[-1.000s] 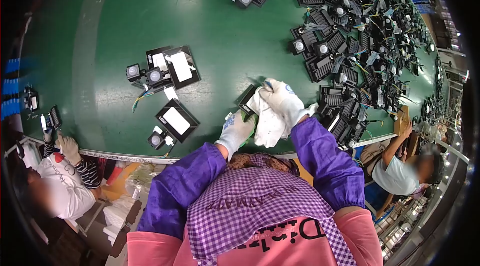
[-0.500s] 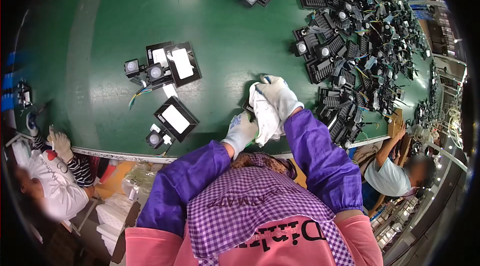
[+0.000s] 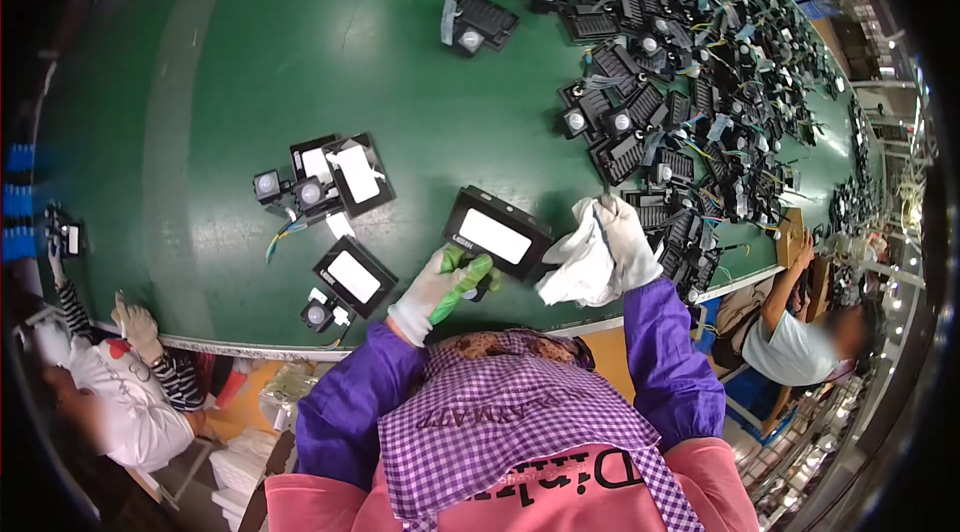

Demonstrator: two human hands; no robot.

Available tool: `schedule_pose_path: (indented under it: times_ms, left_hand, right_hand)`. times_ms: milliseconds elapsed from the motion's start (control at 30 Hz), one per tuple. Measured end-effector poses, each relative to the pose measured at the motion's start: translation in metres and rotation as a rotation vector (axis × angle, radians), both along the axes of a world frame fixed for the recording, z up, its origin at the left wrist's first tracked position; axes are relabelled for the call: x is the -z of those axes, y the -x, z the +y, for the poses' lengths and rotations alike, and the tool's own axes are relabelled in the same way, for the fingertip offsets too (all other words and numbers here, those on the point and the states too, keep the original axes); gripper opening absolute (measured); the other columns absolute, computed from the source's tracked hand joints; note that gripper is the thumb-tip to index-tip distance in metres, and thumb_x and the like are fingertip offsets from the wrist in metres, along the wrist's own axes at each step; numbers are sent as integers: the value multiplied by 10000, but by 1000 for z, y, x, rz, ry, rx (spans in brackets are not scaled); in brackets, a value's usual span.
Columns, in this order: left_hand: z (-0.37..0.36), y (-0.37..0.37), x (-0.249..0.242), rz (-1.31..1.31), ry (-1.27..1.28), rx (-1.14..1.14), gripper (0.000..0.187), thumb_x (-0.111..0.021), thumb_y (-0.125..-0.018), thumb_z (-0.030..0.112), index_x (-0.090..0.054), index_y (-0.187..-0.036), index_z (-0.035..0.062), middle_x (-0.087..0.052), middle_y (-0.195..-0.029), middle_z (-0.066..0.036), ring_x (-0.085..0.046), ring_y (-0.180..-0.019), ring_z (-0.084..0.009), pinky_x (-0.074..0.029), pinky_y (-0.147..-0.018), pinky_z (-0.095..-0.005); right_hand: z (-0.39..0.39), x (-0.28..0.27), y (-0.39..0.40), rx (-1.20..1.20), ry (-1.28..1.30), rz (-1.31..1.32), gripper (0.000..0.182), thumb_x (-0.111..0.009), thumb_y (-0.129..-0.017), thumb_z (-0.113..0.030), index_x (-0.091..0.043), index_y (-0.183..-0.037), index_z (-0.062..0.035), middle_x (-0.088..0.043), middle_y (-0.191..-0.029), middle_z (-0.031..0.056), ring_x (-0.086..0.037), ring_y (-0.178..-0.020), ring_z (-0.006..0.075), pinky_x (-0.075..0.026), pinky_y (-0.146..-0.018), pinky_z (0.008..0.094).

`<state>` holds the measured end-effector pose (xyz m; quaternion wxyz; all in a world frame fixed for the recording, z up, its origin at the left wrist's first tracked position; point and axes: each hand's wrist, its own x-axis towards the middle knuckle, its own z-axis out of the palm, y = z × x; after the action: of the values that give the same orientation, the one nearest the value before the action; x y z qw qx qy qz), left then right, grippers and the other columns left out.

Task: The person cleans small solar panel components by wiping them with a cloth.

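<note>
My left hand, in a white glove with green fingers, grips a black floodlight by its near lower side. Its front, with a bright white panel, faces up toward me. A white cloth is bunched in my gloved right hand, just right of the floodlight's end. To the left of my left hand lies another floodlight, front up, with a round sensor attached. Beyond it, two more floodlights overlap each other, with coloured wires trailing out.
A large heap of black floodlights covers the right of the green table. One floodlight lies apart at the far middle. A co-worker sits at the left edge, another person at the right beside a cardboard box.
My hands have moved apart. The floodlight, mostly hidden under the cloth before, now shows its front in my left hand. My right hand has shifted right with the cloth.
</note>
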<state>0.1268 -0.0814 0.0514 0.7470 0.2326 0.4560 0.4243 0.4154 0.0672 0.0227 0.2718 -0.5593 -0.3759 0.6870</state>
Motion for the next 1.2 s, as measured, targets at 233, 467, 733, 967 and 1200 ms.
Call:
schedule_pose_path:
  times_ms: [233, 467, 733, 967, 1200]
  left_hand:
    - [-2, -3, -9, -29, -32, -128, 366, -708, -940, 180, -570, -1258, 63, -688, -1006, -27, -631, -806, -110, -489, -671, -243]
    - [-8, -13, -27, 155, -178, -215, 642, -563, -927, -119, -320, -1490, 71, -534, -1369, -127, -586, -1191, -213, -502, -994, -364]
    - [4, -25, -74, 995, -830, 20, 689, -744, -703, 50, -535, -1360, 47, -620, -1222, -133, -599, -1083, -323, -470, -984, -411]
    - [-2, -35, -69, 1042, -876, -211, 623, -835, -638, 220, -651, -1211, 58, -617, -1119, -144, -586, -1064, -368, -471, -955, -464]
    - [-12, -32, -56, 1090, -1071, -184, 807, -831, -666, 181, -410, -1354, 202, -530, -1248, -234, -555, -1079, -490, -467, -917, -599]
  right_hand:
    - [-40, -58, 32, 38, 79, 355, 164, -625, -991, -170, -644, -1070, -27, -689, -958, -17, -650, -851, 89, -536, -762, 239]
    - [-66, -88, 53, 128, 116, 631, 224, -613, -996, -237, -631, -980, -14, -649, -887, 48, -640, -825, 195, -544, -735, 321]
    - [-82, -99, 61, 177, 231, 789, 236, -567, -1025, -267, -600, -1148, -68, -658, -926, 26, -650, -834, 152, -560, -749, 299]
    - [-100, -133, 72, 266, 492, 840, 214, -552, -1030, -209, -585, -1198, -81, -680, -965, 11, -667, -811, 111, -573, -727, 252]
    - [-82, -151, 70, 177, 748, 1460, 201, -501, -1052, -237, -611, -1079, -72, -678, -923, -10, -666, -803, 93, -554, -711, 236]
